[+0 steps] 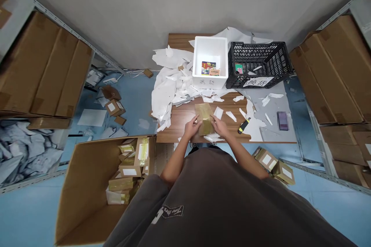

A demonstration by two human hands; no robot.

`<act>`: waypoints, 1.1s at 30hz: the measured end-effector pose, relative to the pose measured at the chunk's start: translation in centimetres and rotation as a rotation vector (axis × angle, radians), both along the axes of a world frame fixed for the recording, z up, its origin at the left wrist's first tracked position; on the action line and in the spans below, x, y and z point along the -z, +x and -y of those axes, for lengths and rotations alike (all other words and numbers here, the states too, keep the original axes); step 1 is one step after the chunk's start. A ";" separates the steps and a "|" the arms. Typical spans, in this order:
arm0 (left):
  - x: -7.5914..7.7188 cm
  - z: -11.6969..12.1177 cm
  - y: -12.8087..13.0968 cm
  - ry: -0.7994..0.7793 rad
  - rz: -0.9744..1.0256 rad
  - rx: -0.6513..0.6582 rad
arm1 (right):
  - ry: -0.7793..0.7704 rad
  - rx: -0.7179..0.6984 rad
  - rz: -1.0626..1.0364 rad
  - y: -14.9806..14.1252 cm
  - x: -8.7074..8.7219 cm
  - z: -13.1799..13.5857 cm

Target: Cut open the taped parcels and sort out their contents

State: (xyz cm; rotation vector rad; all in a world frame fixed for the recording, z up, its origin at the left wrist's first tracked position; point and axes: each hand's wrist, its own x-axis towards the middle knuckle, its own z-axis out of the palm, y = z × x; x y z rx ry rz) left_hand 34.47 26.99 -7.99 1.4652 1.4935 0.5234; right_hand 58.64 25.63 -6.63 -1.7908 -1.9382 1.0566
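Left hand point(193, 126) and right hand point(220, 126) grip a gold-taped parcel point(204, 119)!
It's right over the wooden desk point(174, 121), a yellow utility knife point(244, 125) close by on the right, torn white paper point(164, 98) heaped beyond.

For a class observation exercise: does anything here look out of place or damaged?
Torn white paper is heaped over the wooden table, with scraps on the blue floor, so the area looks littered rather than orderly.
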 end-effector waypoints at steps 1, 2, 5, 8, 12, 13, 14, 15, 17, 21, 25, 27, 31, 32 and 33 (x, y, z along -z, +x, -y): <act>-0.6 -1.1 0.3 0.008 -0.034 -0.055 | 0.015 0.017 0.023 0.1 -0.8 -1.6; -1.0 -2.1 0.8 0.003 -0.065 -0.100 | 0.016 0.033 0.042 0.1 -1.5 -3.1; -1.8 -4.4 2.3 -0.038 -0.106 -0.199 | 0.005 0.089 0.059 -0.2 -2.6 -6.5; -1.9 -5.0 2.8 0.034 -0.084 -0.237 | 0.007 0.111 0.030 -0.3 -2.5 -7.2; -1.5 -3.0 1.6 0.131 -0.022 0.007 | 0.061 -0.017 -0.073 0.0 -1.1 -4.2; -1.4 -2.3 1.3 0.123 -0.009 0.072 | 0.071 -0.044 -0.088 -0.1 -0.7 -3.3; -1.3 -1.7 1.1 0.115 -0.003 0.107 | 0.076 -0.051 -0.093 -0.3 -0.4 -2.4; -1.3 -1.1 1.0 0.113 -0.005 0.112 | 0.077 -0.042 -0.087 -0.4 -0.1 -1.7; -1.5 -0.6 0.8 0.131 -0.028 0.079 | 0.074 -0.009 -0.051 -0.7 -0.2 -1.1; -3.0 -2.1 0.0 0.168 -0.110 0.026 | 0.118 0.010 0.050 -0.7 -1.9 -3.6; -3.4 -5.2 -0.1 0.055 -0.168 0.013 | 0.056 0.046 0.136 -1.5 -2.3 -7.6; -2.9 -6.1 0.2 -0.009 -0.169 0.062 | -0.052 0.001 0.162 -2.5 -1.3 -8.3; -1.7 -5.8 0.6 -0.064 -0.259 0.176 | -0.130 -0.073 0.186 -3.6 0.9 -6.8; -1.5 -5.6 0.6 -0.056 -0.294 0.206 | -0.111 -0.056 0.193 -3.6 1.2 -6.2; -1.4 -5.5 0.4 -0.044 -0.325 0.245 | -0.087 -0.034 0.196 -3.5 1.4 -5.4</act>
